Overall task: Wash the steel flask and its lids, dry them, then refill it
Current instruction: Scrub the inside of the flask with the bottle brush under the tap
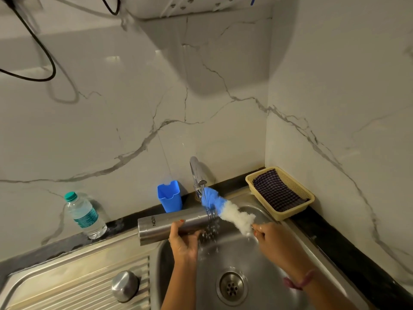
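The flask (172, 223) lies sideways over the sink (257, 253), mouth under the running tap (197, 173). The left hand (184, 241) grips its middle. The right hand (267, 234) pinches a brush (225, 209) at the mouth. A lid (125, 286) sits on the drainboard (67, 287). A bottle (83, 214) stands on the counter (335, 240).

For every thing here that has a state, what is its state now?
Tap: running.
Flask: open, held sideways by left hand.
Brush: outside the flask, under the water, held by right hand.
Steel lid: off, on the drainboard.
Water bottle: capped, upright.
Basket: holds a cloth.
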Demonstrator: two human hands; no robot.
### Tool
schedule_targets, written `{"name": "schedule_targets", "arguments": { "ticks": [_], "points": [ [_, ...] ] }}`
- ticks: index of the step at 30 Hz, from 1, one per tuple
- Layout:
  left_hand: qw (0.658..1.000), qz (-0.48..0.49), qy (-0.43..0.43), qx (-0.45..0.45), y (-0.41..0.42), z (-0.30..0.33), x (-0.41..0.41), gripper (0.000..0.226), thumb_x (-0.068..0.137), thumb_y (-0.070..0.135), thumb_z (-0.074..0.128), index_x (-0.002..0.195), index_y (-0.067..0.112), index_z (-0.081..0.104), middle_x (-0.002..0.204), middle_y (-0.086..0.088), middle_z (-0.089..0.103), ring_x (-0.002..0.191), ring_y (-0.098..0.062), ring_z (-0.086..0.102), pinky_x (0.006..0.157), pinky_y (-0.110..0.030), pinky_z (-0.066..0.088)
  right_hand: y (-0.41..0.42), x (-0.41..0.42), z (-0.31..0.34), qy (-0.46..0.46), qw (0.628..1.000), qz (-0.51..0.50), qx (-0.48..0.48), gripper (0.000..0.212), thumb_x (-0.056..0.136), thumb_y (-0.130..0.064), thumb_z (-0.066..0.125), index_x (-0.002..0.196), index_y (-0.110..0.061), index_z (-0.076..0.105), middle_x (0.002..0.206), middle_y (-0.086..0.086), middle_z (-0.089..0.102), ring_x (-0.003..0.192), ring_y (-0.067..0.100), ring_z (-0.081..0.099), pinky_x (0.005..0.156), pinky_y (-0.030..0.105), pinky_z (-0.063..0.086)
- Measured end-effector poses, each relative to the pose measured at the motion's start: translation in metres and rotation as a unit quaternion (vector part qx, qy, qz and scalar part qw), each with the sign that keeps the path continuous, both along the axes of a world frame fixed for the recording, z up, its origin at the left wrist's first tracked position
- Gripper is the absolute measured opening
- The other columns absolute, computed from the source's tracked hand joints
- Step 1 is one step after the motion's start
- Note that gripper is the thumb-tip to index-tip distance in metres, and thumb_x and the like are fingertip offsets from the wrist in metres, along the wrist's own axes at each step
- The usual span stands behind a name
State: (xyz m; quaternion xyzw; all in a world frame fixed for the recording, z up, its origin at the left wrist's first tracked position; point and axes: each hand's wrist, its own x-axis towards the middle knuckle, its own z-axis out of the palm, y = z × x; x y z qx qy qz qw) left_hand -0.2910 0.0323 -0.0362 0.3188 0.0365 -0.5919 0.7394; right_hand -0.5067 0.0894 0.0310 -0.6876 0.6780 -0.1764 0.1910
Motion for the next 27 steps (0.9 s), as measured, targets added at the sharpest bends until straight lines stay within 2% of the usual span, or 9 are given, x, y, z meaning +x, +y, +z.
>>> {"name": "schedule_targets", "arguments": {
  "ticks": [3, 6, 9, 11, 14, 16, 19, 24, 27],
  "points": [
    [1.0, -0.003, 0.004, -0.02, 0.003, -0.001, 0.0, 0.055, 0.09, 0.003, 0.054, 0.141, 0.018, 0.04, 0.134, -0.016, 0.056, 0.123, -0.036, 0.054, 0.109, -0.064, 0.037, -0.001, 0.004, 0.002, -0.01, 1.0, 0.018, -0.005, 0.032, 0.1, -0.029, 0.043, 0.126, -0.023, 0.058, 0.107, -0.002, 0.068, 0.086, 0.004, 0.059, 0.072, 0.013, 0.042],
    [1.0, 0.004, -0.008, -0.028, 0.003, 0.0, 0.005, 0.043, 0.09, 0.001, 0.052, 0.13, 0.016, 0.051, 0.133, -0.014, 0.059, 0.123, -0.033, 0.055, 0.111, -0.062, 0.035, 0.007, -0.01, 0.008, 0.0, 1.0, 0.019, -0.008, 0.029, 0.099, -0.03, 0.043, 0.118, -0.021, 0.063, 0.093, -0.009, 0.065, 0.075, 0.0, 0.053, 0.067, 0.01, 0.037],
    [0.999, 0.006, -0.019, -0.033, 0.006, 0.001, 0.008, 0.029, 0.09, 0.001, 0.05, 0.114, 0.016, 0.057, 0.12, -0.011, 0.063, 0.125, -0.033, 0.053, 0.112, -0.061, 0.034, 0.014, -0.022, 0.014, 0.015, 1.0, 0.011, 0.019, 0.023, 0.098, -0.029, 0.045, 0.086, -0.03, 0.065, 0.067, -0.017, 0.048, 0.064, -0.001, 0.048, 0.057, 0.009, 0.033],
    [0.999, -0.003, -0.019, -0.036, 0.006, 0.0, 0.01, 0.036, 0.085, -0.002, 0.052, 0.115, 0.016, 0.057, 0.125, -0.012, 0.061, 0.13, -0.035, 0.049, 0.11, -0.064, 0.035, 0.014, -0.02, 0.016, 0.029, 0.999, 0.006, 0.021, 0.032, 0.099, -0.028, 0.045, 0.068, -0.035, 0.047, 0.057, -0.014, 0.038, 0.056, -0.001, 0.043, 0.052, 0.01, 0.031],
    [0.999, -0.019, -0.005, -0.033, 0.005, -0.001, 0.011, 0.051, 0.07, -0.005, 0.056, 0.115, 0.018, 0.059, 0.136, -0.014, 0.055, 0.129, -0.039, 0.048, 0.105, -0.069, 0.037, 0.008, -0.011, 0.012, 0.026, 1.0, 0.005, -0.004, 0.027, 0.1, -0.028, 0.044, 0.081, -0.027, 0.062, 0.06, -0.015, 0.044, 0.055, -0.001, 0.043, 0.05, 0.009, 0.03],
    [0.999, -0.031, -0.014, -0.04, 0.007, 0.0, 0.009, 0.051, 0.069, -0.006, 0.055, 0.114, 0.02, 0.059, 0.13, -0.014, 0.058, 0.126, -0.041, 0.05, 0.104, -0.071, 0.036, 0.003, -0.003, 0.007, -0.007, 1.0, 0.009, -0.008, 0.026, 0.1, -0.029, 0.044, 0.11, -0.022, 0.067, 0.086, -0.012, 0.066, 0.071, -0.001, 0.055, 0.059, 0.006, 0.035],
    [0.998, -0.043, -0.015, -0.049, 0.01, 0.001, 0.005, 0.048, 0.079, -0.009, 0.049, 0.116, 0.021, 0.057, 0.122, -0.015, 0.06, 0.119, -0.041, 0.053, 0.105, -0.072, 0.033, 0.001, 0.006, 0.003, -0.031, 0.999, 0.018, -0.015, 0.032, 0.099, -0.028, 0.045, 0.128, -0.022, 0.059, 0.116, -0.005, 0.067, 0.098, 0.005, 0.062, 0.077, 0.011, 0.043],
    [0.998, -0.035, -0.011, -0.047, 0.012, -0.001, 0.009, 0.046, 0.082, -0.008, 0.05, 0.116, 0.021, 0.057, 0.121, -0.013, 0.061, 0.117, -0.038, 0.054, 0.104, -0.071, 0.036, 0.006, -0.01, -0.007, -0.017, 1.0, 0.001, 0.007, 0.029, 0.099, -0.029, 0.043, 0.115, -0.02, 0.065, 0.075, -0.014, 0.054, 0.07, 0.0, 0.05, 0.065, 0.012, 0.041],
    [0.998, -0.027, 0.002, -0.049, 0.012, -0.005, 0.014, 0.039, 0.086, -0.007, 0.05, 0.115, 0.018, 0.058, 0.126, -0.013, 0.06, 0.117, -0.036, 0.055, 0.097, -0.072, 0.042, 0.011, -0.016, -0.011, -0.027, 1.0, -0.004, 0.012, 0.029, 0.099, -0.029, 0.044, 0.12, -0.023, 0.063, 0.092, -0.01, 0.065, 0.074, 0.0, 0.054, 0.066, 0.009, 0.038]
  ]
}}
